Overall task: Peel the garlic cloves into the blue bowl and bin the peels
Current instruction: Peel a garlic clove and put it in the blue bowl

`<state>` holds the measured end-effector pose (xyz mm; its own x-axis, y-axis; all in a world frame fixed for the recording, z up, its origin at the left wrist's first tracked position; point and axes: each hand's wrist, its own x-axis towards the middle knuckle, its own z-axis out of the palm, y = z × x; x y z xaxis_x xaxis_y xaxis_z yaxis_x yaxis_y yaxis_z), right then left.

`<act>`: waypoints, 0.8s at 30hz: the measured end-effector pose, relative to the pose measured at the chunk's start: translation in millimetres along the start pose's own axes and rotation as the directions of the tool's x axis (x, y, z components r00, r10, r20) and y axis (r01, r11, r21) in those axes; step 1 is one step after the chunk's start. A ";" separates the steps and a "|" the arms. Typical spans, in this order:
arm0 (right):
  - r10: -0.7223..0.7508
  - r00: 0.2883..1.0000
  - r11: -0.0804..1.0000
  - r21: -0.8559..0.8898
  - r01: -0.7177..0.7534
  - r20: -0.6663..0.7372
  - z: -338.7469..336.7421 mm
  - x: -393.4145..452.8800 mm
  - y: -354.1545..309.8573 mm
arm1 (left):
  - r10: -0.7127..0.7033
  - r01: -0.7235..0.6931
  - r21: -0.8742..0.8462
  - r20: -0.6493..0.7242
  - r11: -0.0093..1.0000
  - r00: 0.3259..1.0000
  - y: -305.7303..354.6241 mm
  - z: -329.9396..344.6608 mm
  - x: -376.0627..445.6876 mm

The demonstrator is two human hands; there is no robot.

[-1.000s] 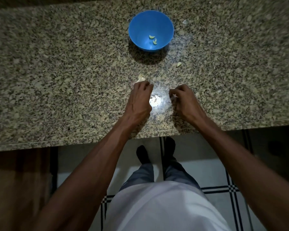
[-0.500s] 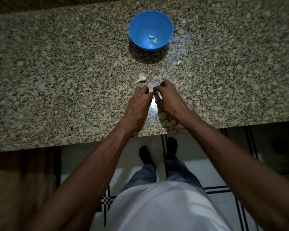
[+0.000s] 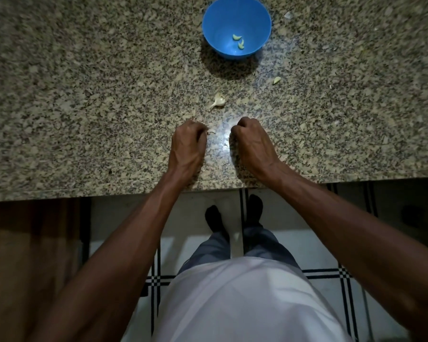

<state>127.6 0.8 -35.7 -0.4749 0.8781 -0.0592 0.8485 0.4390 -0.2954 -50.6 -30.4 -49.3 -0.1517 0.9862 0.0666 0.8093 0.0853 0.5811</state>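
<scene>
Two curled hands, left hand (image 3: 187, 144), right hand (image 3: 252, 141), near counter (image 3: 84, 119) front edge, apart.

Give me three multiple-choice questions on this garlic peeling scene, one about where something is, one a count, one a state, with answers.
1. Where does the garlic stem lie?
A. in the bowl
B. on the counter, between bowl and hands
C. on the floor

2. How many cloves are in the bowl?
A. two
B. none
C. six

3. How are the hands?
A. flat, palms down
B. gripping the bowl
C. fingers curled, apart

Answers: 1 B, it rests on the counter. 2 A, two pale cloves show. 3 C, left hand and right hand show curled fingers with a gap between.
</scene>
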 end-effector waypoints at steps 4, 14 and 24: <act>0.023 1.000 0.992 0.120 -0.023 0.004 1.3 -4.0 -0.1 | -0.114 0.112 -0.137 -0.003 0.984 0.994 9.1 1.1 -3.7; 0.394 0.893 0.458 0.797 -0.394 0.215 -16.9 -12.4 17.5 | -0.228 0.205 -0.264 -0.059 0.943 0.972 7.4 -12.6 -7.7; 0.412 0.881 0.501 0.750 -0.431 0.231 -16.7 -9.1 13.2 | 0.269 -0.309 0.214 0.197 0.927 0.943 3.2 3.4 5.9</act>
<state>147.0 1.8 -23.1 -0.1223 0.9110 -0.3939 0.4548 -0.3013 -0.8381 -47.1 -23.9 -49.8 0.1864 0.9807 0.0592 0.9184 -0.1954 0.3441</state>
